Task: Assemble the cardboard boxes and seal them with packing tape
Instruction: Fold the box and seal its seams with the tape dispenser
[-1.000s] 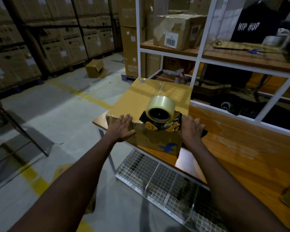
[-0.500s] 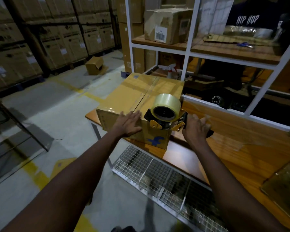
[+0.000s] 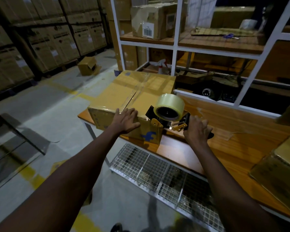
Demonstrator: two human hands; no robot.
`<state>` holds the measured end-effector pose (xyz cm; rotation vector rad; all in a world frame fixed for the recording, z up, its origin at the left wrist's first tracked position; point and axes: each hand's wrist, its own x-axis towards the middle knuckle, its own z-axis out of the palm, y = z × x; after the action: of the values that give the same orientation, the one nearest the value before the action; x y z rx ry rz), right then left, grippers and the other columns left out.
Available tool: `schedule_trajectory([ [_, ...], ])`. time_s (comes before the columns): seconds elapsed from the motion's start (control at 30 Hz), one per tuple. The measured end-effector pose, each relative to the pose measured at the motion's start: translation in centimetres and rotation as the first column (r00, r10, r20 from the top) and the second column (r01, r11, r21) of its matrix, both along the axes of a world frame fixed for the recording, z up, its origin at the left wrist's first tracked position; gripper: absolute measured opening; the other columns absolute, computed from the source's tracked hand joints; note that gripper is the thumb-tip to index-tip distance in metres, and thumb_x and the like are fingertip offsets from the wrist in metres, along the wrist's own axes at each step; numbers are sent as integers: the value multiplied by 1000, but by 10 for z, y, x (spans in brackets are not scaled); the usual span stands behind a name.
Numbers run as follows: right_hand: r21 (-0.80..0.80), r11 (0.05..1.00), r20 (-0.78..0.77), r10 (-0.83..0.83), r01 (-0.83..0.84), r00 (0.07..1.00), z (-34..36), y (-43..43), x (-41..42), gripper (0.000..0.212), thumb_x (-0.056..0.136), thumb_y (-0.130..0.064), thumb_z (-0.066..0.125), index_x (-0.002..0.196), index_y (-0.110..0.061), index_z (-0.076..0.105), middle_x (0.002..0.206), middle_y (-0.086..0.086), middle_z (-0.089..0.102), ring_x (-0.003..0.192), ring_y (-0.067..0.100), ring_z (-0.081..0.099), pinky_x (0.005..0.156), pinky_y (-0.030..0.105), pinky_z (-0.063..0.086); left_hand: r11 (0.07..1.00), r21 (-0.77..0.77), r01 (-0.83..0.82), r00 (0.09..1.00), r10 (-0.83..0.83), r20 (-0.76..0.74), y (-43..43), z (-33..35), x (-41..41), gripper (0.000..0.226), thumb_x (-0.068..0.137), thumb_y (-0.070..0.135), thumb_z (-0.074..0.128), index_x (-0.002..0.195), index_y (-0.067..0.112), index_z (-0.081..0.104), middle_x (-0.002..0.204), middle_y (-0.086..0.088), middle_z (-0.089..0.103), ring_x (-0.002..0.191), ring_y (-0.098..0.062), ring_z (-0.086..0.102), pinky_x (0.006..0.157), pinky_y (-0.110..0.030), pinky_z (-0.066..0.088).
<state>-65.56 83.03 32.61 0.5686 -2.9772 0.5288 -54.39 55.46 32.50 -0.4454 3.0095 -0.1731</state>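
Observation:
A closed brown cardboard box (image 3: 124, 94) with a blue logo on its near side lies on the left end of the wooden table (image 3: 224, 136). Clear tape runs along its top seam. My left hand (image 3: 126, 120) lies flat, fingers spread, on the box's near top edge. A tape dispenser (image 3: 169, 113) with a roll of clear tape sits at the box's near right corner. My right hand (image 3: 197, 129) grips the dispenser's black handle just right of the box.
Flattened cardboard boxes (image 3: 278, 174) lie at the table's right edge. A wire mesh rack (image 3: 157, 173) hangs under the table. White shelving (image 3: 176, 46) behind holds cartons, a spray bottle and scissors. Stacked cartons (image 3: 40, 36) and a small open box (image 3: 89, 66) stand at left.
The tape dispenser has slid with my right hand toward the box's near right corner. My left hand has shifted a little right along the near edge. The view has shifted too.

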Motion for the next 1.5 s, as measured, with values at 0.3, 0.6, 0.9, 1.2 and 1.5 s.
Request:
schedule_trajectory([
  [0.3,-113,994,-5,-1,1,1000,-11,15,4,31,84,-7,65,111,-18,55,116,8,56,121,42,42,95,53,33,996,45,81,995,-84,46,18,-19,-10,96,75,72,-7,156,20,-9,164,1,-14,152,-21,-4,120,-54,6],
  [0.6,-143,984,44,-96,101,994,-48,45,10,36,83,-10,67,115,-18,54,119,7,55,113,38,40,91,50,33,993,95,73,996,-76,35,21,-19,-10,87,84,69,4,157,22,-9,164,1,-14,152,-21,-7,120,-55,1],
  [0.9,-127,980,126,-136,152,983,-58,15,22,35,86,-5,62,120,-11,52,122,12,53,114,40,38,94,51,31,992,99,76,997,-78,18,27,-22,-12,81,97,65,22,158,19,-7,165,-1,-11,152,-27,-3,119,-59,6],
  [1.2,-161,912,363,-301,377,882,-65,-15,39,18,94,-11,55,111,-17,53,126,16,52,121,45,38,89,54,32,992,104,66,998,-68,9,28,-24,-14,91,93,71,25,158,14,-6,165,-5,-11,152,-34,-5,117,-65,3],
  [1.5,-218,881,302,-348,420,887,-70,-4,38,9,89,-18,58,96,-24,56,114,14,63,115,45,48,93,54,36,989,126,73,997,-70,-23,23,-27,-12,98,82,76,17,158,17,-4,166,-5,-8,151,-35,-4,116,-63,1],
])
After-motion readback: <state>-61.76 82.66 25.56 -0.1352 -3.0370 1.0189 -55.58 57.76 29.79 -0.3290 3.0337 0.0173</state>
